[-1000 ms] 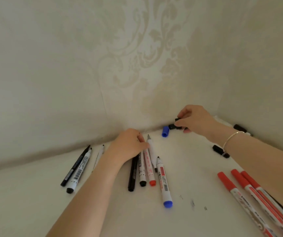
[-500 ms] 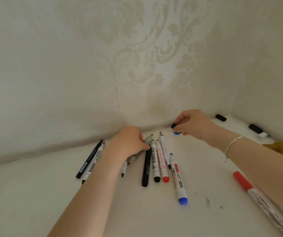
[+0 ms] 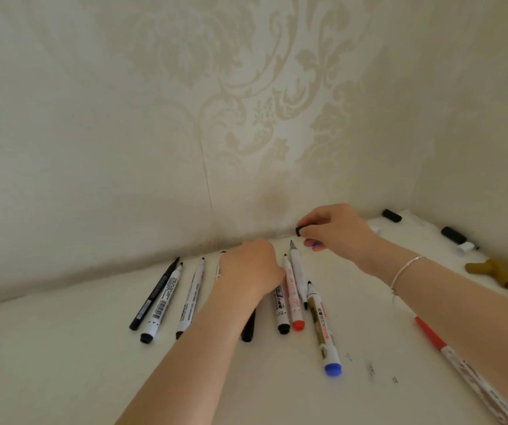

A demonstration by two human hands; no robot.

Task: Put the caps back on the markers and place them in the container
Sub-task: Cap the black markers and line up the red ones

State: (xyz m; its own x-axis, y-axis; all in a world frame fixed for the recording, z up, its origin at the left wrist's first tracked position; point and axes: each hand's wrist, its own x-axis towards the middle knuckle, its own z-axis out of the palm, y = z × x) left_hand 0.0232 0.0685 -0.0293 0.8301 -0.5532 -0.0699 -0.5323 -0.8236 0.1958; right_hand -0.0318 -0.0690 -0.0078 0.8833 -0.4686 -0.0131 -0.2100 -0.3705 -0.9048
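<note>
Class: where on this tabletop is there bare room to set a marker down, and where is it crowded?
Free: the near-left table before the black pen, and the strip between the blue-ended marker and red marker. Crowded: the marker row around the left hand.

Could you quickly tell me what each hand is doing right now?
Left hand: curled over the uncapped markers; grip cannot be told.
Right hand: pinching a small black plastic cap.

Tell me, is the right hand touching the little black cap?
Touching. The head view shows the right hand pinching the black cap between thumb and fingers.
</note>
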